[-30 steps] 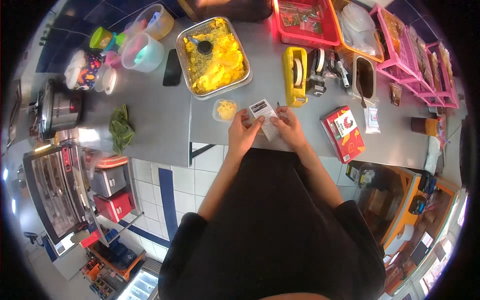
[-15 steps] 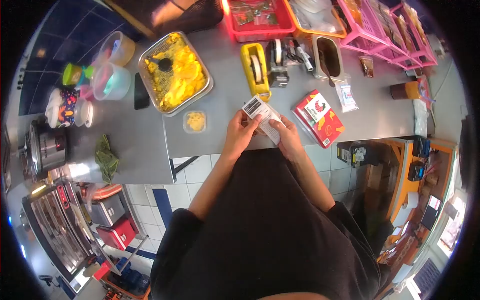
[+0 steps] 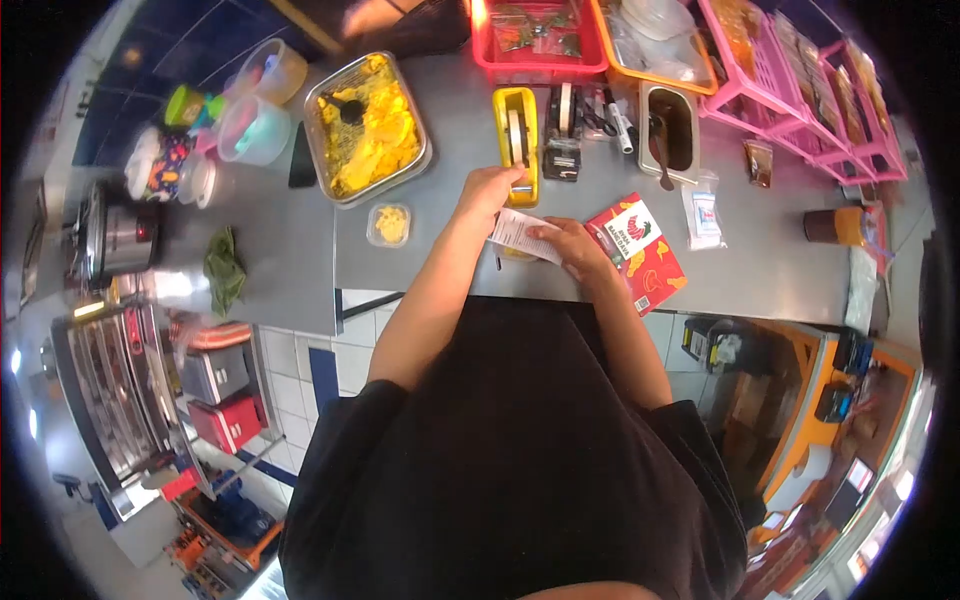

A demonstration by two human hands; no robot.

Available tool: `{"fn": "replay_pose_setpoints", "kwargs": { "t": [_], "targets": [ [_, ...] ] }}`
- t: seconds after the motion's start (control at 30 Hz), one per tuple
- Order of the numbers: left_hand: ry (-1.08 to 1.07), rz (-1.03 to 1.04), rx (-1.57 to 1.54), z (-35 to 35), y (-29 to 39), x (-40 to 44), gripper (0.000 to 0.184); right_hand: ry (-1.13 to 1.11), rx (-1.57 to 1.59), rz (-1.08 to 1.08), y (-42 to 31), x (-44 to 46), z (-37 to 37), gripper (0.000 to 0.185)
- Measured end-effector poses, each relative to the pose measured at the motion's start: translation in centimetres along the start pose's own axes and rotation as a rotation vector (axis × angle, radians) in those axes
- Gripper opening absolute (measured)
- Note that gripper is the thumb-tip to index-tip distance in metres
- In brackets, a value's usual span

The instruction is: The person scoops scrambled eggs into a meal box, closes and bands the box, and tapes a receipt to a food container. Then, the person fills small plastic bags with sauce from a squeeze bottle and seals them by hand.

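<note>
Left hand is at the tape dispenser (its grip I cannot tell); right hand pinches the paper slip over the worktop. Held at one side, it could bend if pulled.

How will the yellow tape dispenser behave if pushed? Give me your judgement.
The yellow tape dispenser should be stiff, judging by its solid-looking body. Long and boxy, it probably won't roll. The round tape roll inside may spin.
</note>
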State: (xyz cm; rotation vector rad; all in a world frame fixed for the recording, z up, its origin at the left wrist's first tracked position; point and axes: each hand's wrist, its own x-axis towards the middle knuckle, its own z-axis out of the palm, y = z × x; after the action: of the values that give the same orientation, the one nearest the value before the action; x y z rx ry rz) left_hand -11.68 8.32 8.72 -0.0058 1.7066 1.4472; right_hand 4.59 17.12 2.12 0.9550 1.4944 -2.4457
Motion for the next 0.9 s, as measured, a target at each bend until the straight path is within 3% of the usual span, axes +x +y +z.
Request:
{"fn": "replay_pose_setpoints", "kwargs": {
  "t": [0.2,0.27,0.3,0.47,0.5,0.57,0.67,0.9],
  "targets": [
    [-0.014,0.115,-0.104,-0.3,-1.9,1.1,0.027,-0.088,-0.031,0.057,-0.9,1.7,-0.1,0.047],
    [0.126,0.327,0.356,0.0,-1.0,-0.6,0.025,-0.088,-0.071,0.058,-1.0,2.1,-0.1,0.047],
    [0.256,0.619,0.408,0.1,-2.4,-1.2,0.026,-0.084,-0.048,0.023,-1.1,2.0,0.0,0.046],
    [0.383,0.721,0.711,-0.6,-4.8,-11.4,0.025,-0.082,0.029,0.005,-1.6,2.4,-0.5,0.043],
    [0.380,0.713,0.712,-0.7,-5.7,-12.8,0.025,-0.079,0.007,0.017,-2.1,2.0,-0.4,0.042],
    [0.101,0.406,0.360,-1.1,-7.1,-14.8,0.026,-0.078,-0.015,0.041,-2.2,1.9,-0.4,0.042],
    [0.061,0.266,0.300,-1.8,-9.1,-14.3,0.027,-0.121,-0.024,0.079,-2.1,1.7,-0.7,0.043],
    [0.125,0.297,0.356,-1.3,-12.7,-10.2,0.026,-0.131,0.029,0.118,-2.8,1.2,-0.4,0.046]
  ]
}}
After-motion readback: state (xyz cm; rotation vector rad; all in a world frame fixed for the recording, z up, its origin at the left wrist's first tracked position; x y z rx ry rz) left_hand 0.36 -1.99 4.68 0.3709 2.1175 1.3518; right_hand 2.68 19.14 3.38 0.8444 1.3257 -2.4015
